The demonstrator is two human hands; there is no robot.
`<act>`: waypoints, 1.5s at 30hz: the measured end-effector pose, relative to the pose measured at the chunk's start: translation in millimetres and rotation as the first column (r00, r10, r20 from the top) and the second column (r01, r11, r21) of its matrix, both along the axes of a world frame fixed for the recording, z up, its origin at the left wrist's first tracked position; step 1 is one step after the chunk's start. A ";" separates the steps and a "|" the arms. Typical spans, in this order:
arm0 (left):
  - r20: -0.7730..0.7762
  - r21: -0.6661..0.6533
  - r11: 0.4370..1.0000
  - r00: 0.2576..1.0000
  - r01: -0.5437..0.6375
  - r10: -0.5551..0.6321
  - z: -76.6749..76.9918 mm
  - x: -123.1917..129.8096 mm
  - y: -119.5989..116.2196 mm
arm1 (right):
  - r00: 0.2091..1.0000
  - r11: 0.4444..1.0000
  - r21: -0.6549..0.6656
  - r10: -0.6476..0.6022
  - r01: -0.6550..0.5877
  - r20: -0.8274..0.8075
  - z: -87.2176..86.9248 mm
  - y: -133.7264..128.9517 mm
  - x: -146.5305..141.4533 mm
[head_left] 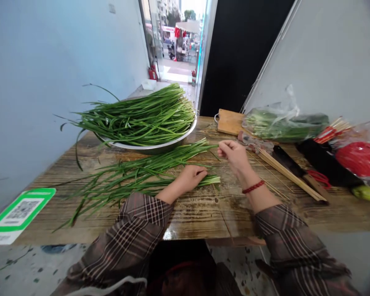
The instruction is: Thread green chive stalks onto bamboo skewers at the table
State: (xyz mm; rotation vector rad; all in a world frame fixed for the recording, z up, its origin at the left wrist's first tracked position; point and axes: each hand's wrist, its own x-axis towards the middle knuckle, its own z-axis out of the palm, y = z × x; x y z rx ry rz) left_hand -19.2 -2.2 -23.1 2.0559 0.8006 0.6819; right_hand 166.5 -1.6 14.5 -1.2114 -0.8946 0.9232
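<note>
Long garlic chives (129, 174) lie loosely across the wooden table in front of me, their pale cut ends to the right. My left hand (189, 179) is closed over a small bunch of them, whose white ends (214, 179) stick out past the fingers. To the right and a little farther off, my right hand (234, 156) is raised, thumb and fingers pinched on the end of a green chive stalk. Behind both hands stands a metal basin (191, 128) heaped with more garlic chives (142, 117).
On the right lie thin bamboo skewers (291, 174), a knife with a black blade (286, 160), a cutting board (230, 122), a plastic bag of greens (283, 123) and a bag of red material (359, 158). A QR code card (21, 211) lies at the left edge.
</note>
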 end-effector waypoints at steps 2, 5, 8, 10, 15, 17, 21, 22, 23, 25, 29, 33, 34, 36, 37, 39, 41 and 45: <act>-0.010 0.064 0.998 1.000 0.021 -0.020 4.0 -0.9 -2.7 | 1.000 1.000 -0.030 0.004 -0.004 0.003 -21.8 0.6 3.0; 0.132 0.005 0.999 0.990 -0.051 0.050 11.1 -2.5 -3.2 | 1.000 0.999 -0.045 0.022 -0.022 0.003 -38.9 -5.2 12.3; 0.312 -0.084 0.970 0.918 -0.230 0.245 21.8 -8.0 1.3 | 0.997 0.997 -0.045 0.072 -0.070 0.040 -41.0 -11.7 16.6; 0.352 0.001 0.926 0.867 -0.378 0.353 32.0 -13.5 5.7 | 0.989 0.993 -0.025 0.118 -0.116 0.086 -37.1 -15.5 14.5; 0.096 0.510 0.792 0.937 -0.337 0.336 54.1 -14.1 14.1 | 0.950 0.961 0.072 0.250 -0.267 0.184 -23.2 -27.1 1.5; -0.064 0.504 0.843 0.965 -0.189 0.255 53.2 -6.2 15.4 | 0.944 0.952 0.087 0.274 -0.293 0.185 -21.2 -30.5 -2.7; -0.133 0.136 0.991 0.991 -0.013 0.031 38.8 7.6 14.2 | 0.954 0.959 0.070 0.264 -0.276 0.141 -24.4 -29.2 -6.5; -0.095 0.020 1.000 0.995 0.008 -0.006 35.6 8.8 13.3 | 0.955 0.959 0.060 0.267 -0.276 0.132 -25.6 -27.8 -6.6; -0.052 -0.084 0.996 0.998 0.025 -0.030 33.3 9.2 12.3 | 0.955 0.960 0.052 0.268 -0.277 0.129 -26.6 -26.4 -6.5; 0.022 -0.231 0.972 0.999 0.048 -0.045 31.3 8.6 10.5 | 0.956 0.963 0.045 0.256 -0.265 0.146 -28.0 -24.8 -6.3; 0.054 -0.309 0.950 0.998 0.051 -0.036 31.5 8.9 8.8 | 0.948 0.973 0.023 0.220 -0.232 0.229 -28.7 -26.4 -8.5; 0.041 -0.285 0.958 0.998 -0.042 0.056 30.7 10.0 8.5 | 0.927 0.963 -0.007 0.260 -0.268 0.270 -27.1 -26.8 -5.5; 0.060 -0.290 0.954 0.993 -0.079 0.101 30.9 9.1 8.3 | 0.929 0.964 -0.003 0.256 -0.265 0.266 -26.4 -26.2 -2.2; 0.111 -0.320 0.937 0.977 -0.139 0.183 32.2 5.3 7.6 | 0.940 0.974 0.013 0.214 -0.225 0.267 -25.3 -24.9 7.1; 0.131 -0.339 0.928 0.969 -0.155 0.209 32.9 2.7 7.1 | 0.941 0.981 0.013 0.183 -0.195 0.284 -25.1 -25.0 12.3; 0.152 -0.378 0.911 0.960 -0.163 0.234 33.4 -2.6 6.2 | 0.891 0.982 -0.015 0.177 -0.188 0.419 -26.3 -28.0 21.7; 0.173 -0.418 0.896 0.956 -0.149 0.239 31.9 -6.7 5.8 | 0.744 0.965 -0.081 0.243 -0.248 0.622 -29.8 -35.8 27.1; 0.227 -0.484 0.870 0.948 -0.092 0.226 25.9 -8.8 6.9 | 0.425 0.918 -0.184 0.332 -0.352 0.842 -39.6 -60.9 24.5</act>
